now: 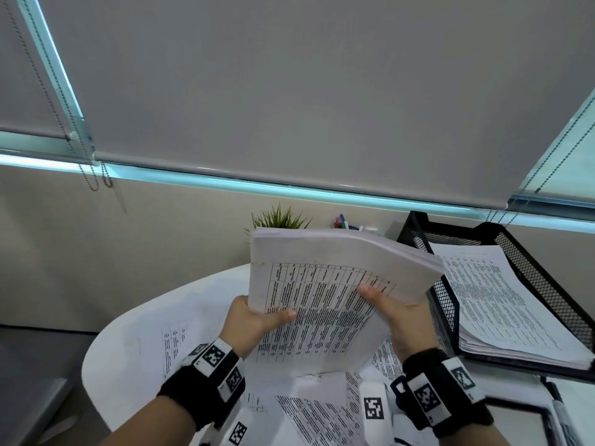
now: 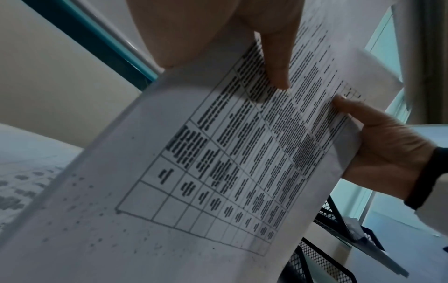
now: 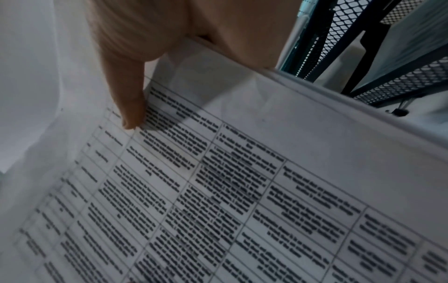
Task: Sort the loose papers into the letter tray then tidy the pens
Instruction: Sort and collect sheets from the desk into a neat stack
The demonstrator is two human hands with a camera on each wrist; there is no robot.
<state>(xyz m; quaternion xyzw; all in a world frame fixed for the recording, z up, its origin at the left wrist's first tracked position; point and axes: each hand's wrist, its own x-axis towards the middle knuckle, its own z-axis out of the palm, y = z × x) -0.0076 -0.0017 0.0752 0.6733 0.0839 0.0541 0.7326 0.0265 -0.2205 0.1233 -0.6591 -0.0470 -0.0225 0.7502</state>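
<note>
I hold a thick stack of printed papers [image 1: 325, 284] upright above the white table [image 1: 128, 336], its top page bearing a table of text. My left hand [image 1: 257, 317] grips its left edge, thumb on the front page [image 2: 218, 153]. My right hand [image 1: 396, 310] grips the right edge, thumb across the print [image 3: 218, 172]; its fingers are hidden behind the stack. A black mesh letter tray [image 1: 450, 304] stands just right of the stack and holds a pile of papers [image 1: 502, 300]. More loose sheets [image 1: 315, 416] lie on the table below my hands. Pens [image 1: 343, 222] show behind the stack.
A small green plant [image 1: 280, 217] stands at the table's back edge by the wall. A dark marker [image 1: 558, 410] lies at the lower right beside the tray. Window blinds hang behind the table. The tray's mesh wall [image 3: 339, 38] is close to my right hand.
</note>
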